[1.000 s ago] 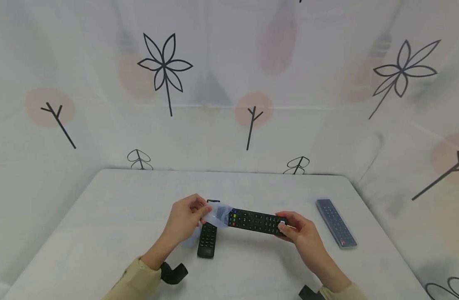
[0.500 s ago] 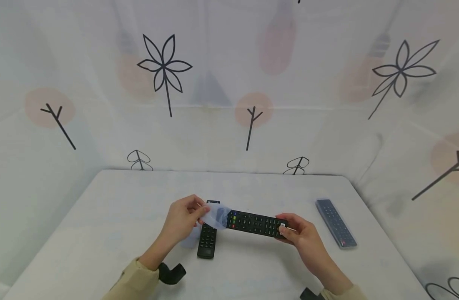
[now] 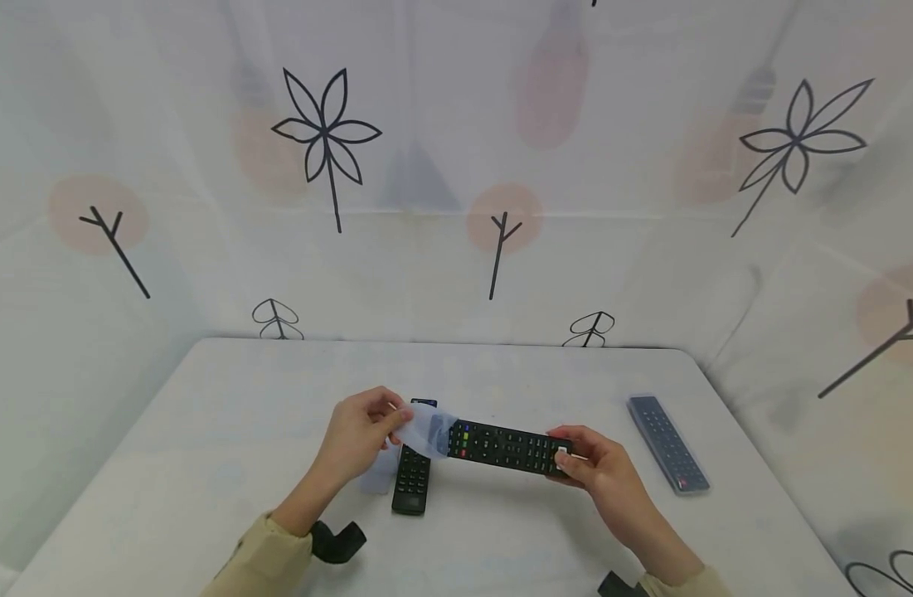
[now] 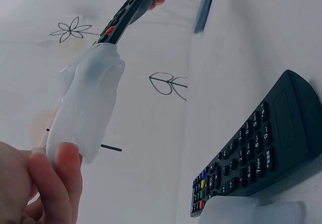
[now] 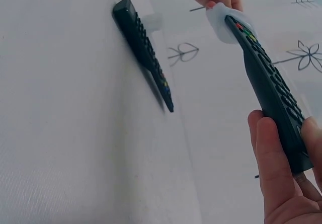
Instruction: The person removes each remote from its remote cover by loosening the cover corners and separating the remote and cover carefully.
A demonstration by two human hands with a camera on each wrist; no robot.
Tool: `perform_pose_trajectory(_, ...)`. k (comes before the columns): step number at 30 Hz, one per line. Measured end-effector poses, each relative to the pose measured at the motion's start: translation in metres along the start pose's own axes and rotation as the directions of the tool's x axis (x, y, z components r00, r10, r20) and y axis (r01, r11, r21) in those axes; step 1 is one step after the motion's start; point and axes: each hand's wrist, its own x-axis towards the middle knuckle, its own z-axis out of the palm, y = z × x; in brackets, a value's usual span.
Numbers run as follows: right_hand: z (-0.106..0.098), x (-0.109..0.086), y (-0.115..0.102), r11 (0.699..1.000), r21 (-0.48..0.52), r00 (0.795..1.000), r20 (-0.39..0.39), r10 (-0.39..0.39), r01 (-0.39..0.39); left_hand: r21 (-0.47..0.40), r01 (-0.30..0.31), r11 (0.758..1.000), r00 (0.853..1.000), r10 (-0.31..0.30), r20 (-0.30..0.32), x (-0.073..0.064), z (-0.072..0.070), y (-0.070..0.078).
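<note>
My right hand (image 3: 596,466) grips one end of a black remote control (image 3: 501,446), thumb on the button side and fingers beneath, holding it above the table. The remote's other end, with coloured buttons, sits in the mouth of a translucent bluish plastic sleeve (image 4: 90,98). Between thumb and fingers, my left hand (image 3: 357,435) pinches the far end of that sleeve. Below it on the table lies a second black remote (image 3: 411,482), bare, partly hidden in the head view by the sleeve. Another translucent sleeve (image 3: 380,471) lies flat beside this remote.
A third remote (image 3: 668,444), covered in a bluish clear sleeve, lies on the right side of the white table (image 3: 240,431). Patterned cloth walls (image 3: 419,274) rise behind the table and at its sides.
My left hand has shifted slightly left with the sleeve, and the held remote has moved a little left and down at its sleeved end. My right hand stays almost in place.
</note>
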Motion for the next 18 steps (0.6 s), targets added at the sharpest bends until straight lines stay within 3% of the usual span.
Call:
perform_pose_trajectory(11, -0.0040, 0.0002, 0.0047, 0.999, 0.051, 0.999, 0.054, -0.006, 0.003, 0.008, -0.002, 1.000, 1.000, 0.002, -0.007, 0.0001, -0.0014, -0.0003)
perform_pose_trajectory(18, -0.0050, -0.0006, 0.0045, 0.996, 0.083, 0.999, 0.045, 0.007, -0.010, 0.005, -0.021, 1.000, 0.999, 0.022, -0.027, -0.0009, -0.0032, -0.0003)
